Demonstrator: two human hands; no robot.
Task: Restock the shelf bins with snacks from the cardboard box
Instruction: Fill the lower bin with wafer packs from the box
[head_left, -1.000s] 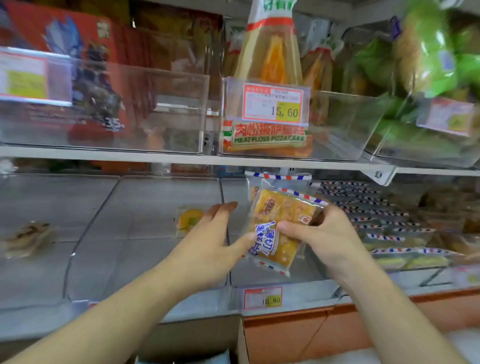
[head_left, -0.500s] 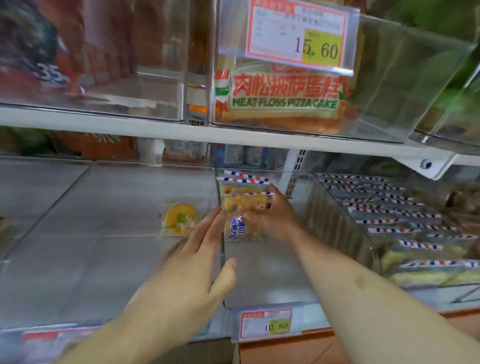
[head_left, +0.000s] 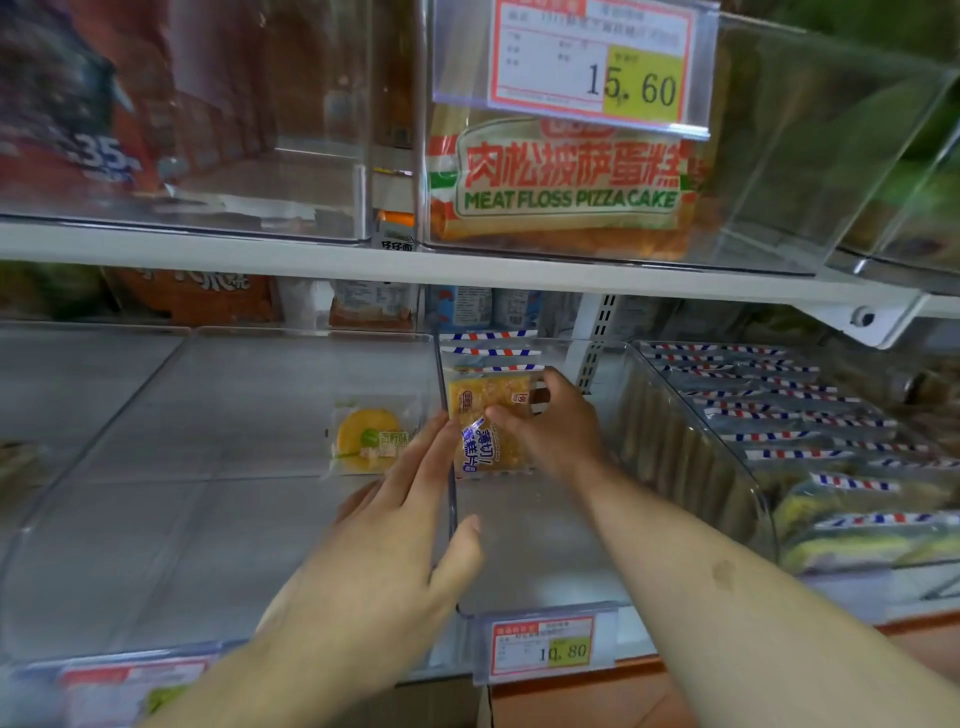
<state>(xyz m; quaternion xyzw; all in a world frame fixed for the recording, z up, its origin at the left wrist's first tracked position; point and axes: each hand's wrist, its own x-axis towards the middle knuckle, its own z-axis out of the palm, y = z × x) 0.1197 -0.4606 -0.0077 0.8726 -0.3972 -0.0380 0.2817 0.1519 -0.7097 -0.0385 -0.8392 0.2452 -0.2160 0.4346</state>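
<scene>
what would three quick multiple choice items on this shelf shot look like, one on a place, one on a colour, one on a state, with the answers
1. Where is the yellow cake packet that the right hand holds?
A. on the upper shelf
B. in the middle clear bin, near its back
C. in the leftmost bin

2. What colour is the patch behind the price on the 10.80 tag?
A. yellow-green
B. blue
C. white

3. What is the left hand doing?
A. gripping a packet
B. clenched in a fist
C. open, fingers straight, at the divider beside the packet

Answers:
1 B, the packet stands upright deep in the bin above the 10.80 tag.
2 A, the digits sit on a yellow-green square inside a red border.
3 C, its fingers are extended and curl round nothing.
</scene>
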